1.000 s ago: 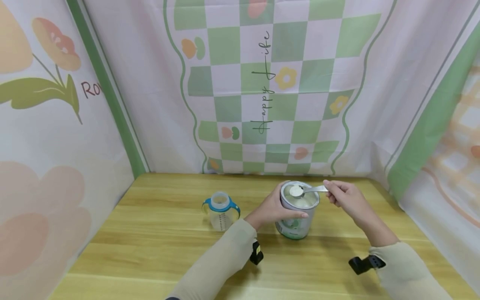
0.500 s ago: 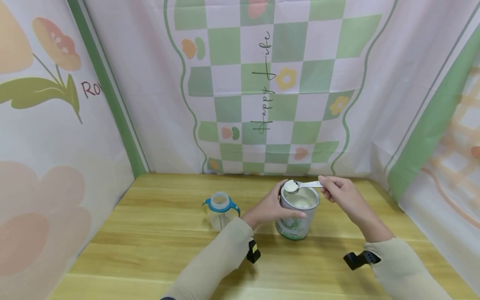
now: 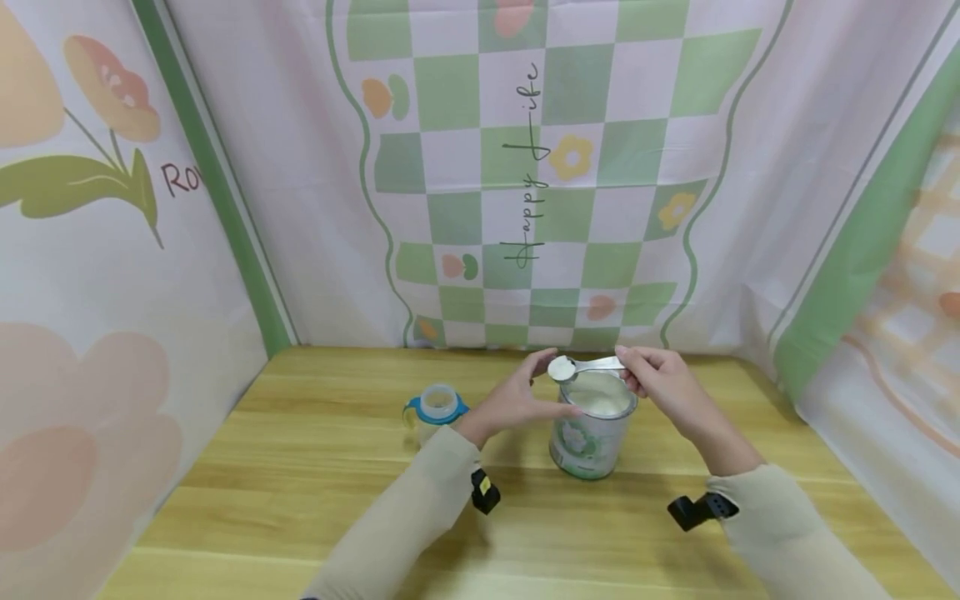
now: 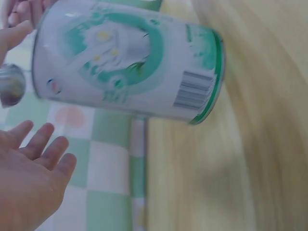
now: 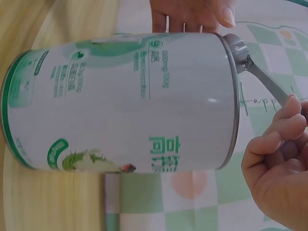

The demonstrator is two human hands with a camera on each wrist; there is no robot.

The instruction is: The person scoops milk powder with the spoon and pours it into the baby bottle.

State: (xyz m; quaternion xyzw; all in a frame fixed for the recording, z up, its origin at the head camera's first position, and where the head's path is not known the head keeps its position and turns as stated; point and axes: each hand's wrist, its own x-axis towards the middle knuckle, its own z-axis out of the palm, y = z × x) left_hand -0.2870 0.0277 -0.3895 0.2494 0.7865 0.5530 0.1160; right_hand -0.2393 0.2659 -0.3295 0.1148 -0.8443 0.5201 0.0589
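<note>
My right hand pinches the handle of a metal measuring spoon heaped with white powder. The spoon's bowl hovers just past the left rim of an open milk powder can, which stands upright on the table with pale powder inside. Between the can and the bottle, my left hand is spread with its fingers straight; the left wrist view shows a gap from this hand to the can. A clear baby bottle with a blue two-handled collar stands uncapped, partly hidden behind my left forearm.
The wooden table ends at the back against a checked green and white cloth. Printed curtains rise along both sides. A small black camera sits on each wrist.
My left hand has let go of the can and moved left toward the bottle. My right hand has lifted the spoonful of powder out leftward over the can's rim.
</note>
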